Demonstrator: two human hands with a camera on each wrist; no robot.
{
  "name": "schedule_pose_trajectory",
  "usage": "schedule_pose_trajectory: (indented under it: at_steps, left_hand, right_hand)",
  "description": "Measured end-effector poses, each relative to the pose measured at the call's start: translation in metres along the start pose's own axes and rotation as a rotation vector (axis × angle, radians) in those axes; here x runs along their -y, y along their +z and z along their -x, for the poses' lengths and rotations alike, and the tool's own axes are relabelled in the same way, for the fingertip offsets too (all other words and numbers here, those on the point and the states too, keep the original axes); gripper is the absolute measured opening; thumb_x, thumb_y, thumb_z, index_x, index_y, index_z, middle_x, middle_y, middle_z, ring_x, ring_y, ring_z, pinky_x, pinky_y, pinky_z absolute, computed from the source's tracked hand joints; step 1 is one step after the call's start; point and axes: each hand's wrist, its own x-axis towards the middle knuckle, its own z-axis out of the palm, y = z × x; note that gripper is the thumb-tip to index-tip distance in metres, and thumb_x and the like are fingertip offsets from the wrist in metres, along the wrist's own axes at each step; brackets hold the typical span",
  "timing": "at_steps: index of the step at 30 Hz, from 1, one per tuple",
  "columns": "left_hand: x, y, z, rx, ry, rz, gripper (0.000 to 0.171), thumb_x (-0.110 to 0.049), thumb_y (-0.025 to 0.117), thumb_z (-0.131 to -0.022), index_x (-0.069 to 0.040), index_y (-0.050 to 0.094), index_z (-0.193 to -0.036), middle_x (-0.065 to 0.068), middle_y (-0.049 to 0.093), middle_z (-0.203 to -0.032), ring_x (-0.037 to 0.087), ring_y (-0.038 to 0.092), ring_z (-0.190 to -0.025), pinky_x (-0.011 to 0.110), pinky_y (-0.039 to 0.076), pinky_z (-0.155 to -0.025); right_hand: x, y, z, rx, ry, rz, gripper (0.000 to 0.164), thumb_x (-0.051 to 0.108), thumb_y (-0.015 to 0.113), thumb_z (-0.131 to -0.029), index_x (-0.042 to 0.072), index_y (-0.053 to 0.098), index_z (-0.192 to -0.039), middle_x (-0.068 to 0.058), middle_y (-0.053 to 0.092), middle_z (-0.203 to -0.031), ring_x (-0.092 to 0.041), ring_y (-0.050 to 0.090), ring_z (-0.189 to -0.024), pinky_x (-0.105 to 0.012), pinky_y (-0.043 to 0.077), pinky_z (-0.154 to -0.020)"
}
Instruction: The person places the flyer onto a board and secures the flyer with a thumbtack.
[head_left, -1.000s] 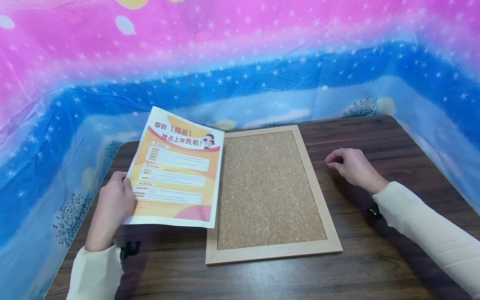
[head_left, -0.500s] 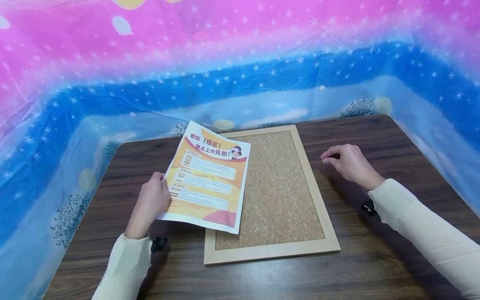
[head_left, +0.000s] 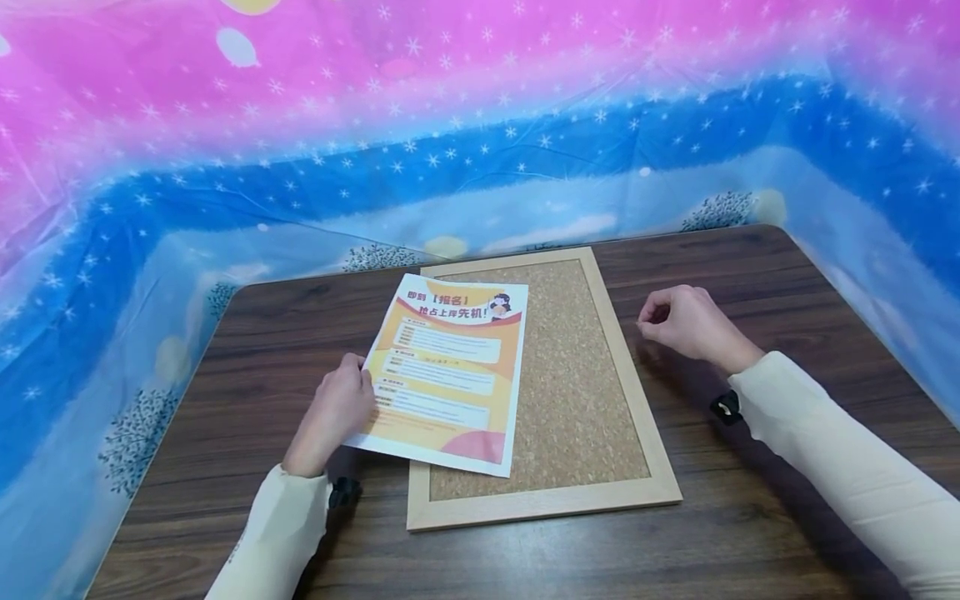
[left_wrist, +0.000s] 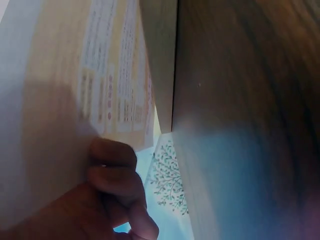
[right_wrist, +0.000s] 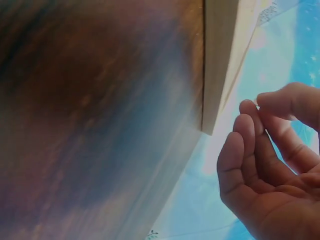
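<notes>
My left hand point(head_left: 336, 408) grips the left edge of a printed poster sheet point(head_left: 442, 383), orange and white with Chinese text. The sheet overlaps the left part of a cork board point(head_left: 577, 400) in a pale wooden frame. In the left wrist view, the curled fingers point(left_wrist: 117, 167) lie against the sheet, whose lower side stands over the frame. To the right of the board is my right hand point(head_left: 693, 325), thumb and forefinger pinched together above the table. A tiny pale thing point(right_wrist: 256, 103) shows between those tips in the right wrist view, too small to name surely.
The board lies flat on a dark wood-grain table point(head_left: 750, 267). A pink and blue cloth point(head_left: 480, 142) with snowflakes hangs behind and around the table. Both wrists carry a small black device point(head_left: 726, 407) under cream sleeves point(head_left: 832, 450).
My left hand has carried the poster to the right and lowered it, from beside the board to over its left part. The right hand has drifted slightly left, still pinching.
</notes>
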Motion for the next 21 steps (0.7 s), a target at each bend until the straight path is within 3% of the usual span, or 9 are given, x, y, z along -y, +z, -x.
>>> schedule_pose_trajectory:
  at_steps: [5,13,21]
  left_hand:
    - [-0.003,0.004,0.001,0.062,-0.001,-0.031,0.039,-0.014,0.034,-0.101,0.009,0.037,-0.132,0.028,0.055,-0.115,0.031,0.054,-0.089,0.044,0.042,-0.074]
    - [-0.005,0.011,0.005,0.063,0.033,-0.063,0.037,-0.014,0.038,-0.099,0.009,0.041,-0.128,0.028,0.057,-0.113,0.035,0.054,-0.094,0.049,0.041,-0.078]
    - [-0.015,0.023,0.009,0.089,0.074,-0.072,0.048,-0.022,0.048,-0.097,0.008,0.039,-0.133,0.022,0.059,-0.113,0.031,0.053,-0.093,0.049,0.035,-0.087]
  right_hand:
    - [0.005,-0.001,-0.003,0.004,0.009,-0.021,0.009,0.006,0.066,-0.081,0.013,0.066,-0.074,-0.001,0.062,-0.073,-0.018,0.052,-0.062,-0.035,0.042,-0.059]
    - [0.012,0.008,-0.011,0.025,-0.038,-0.080,0.008,0.008,0.062,-0.085,0.012,0.063,-0.078,-0.001,0.061,-0.074,-0.019,0.053,-0.066,-0.036,0.042,-0.062]
    - [0.021,0.017,-0.019,0.051,-0.020,-0.131,0.010,0.014,0.054,-0.092,0.010,0.058,-0.084,-0.005,0.057,-0.076,-0.021,0.050,-0.064,-0.035,0.040,-0.057]
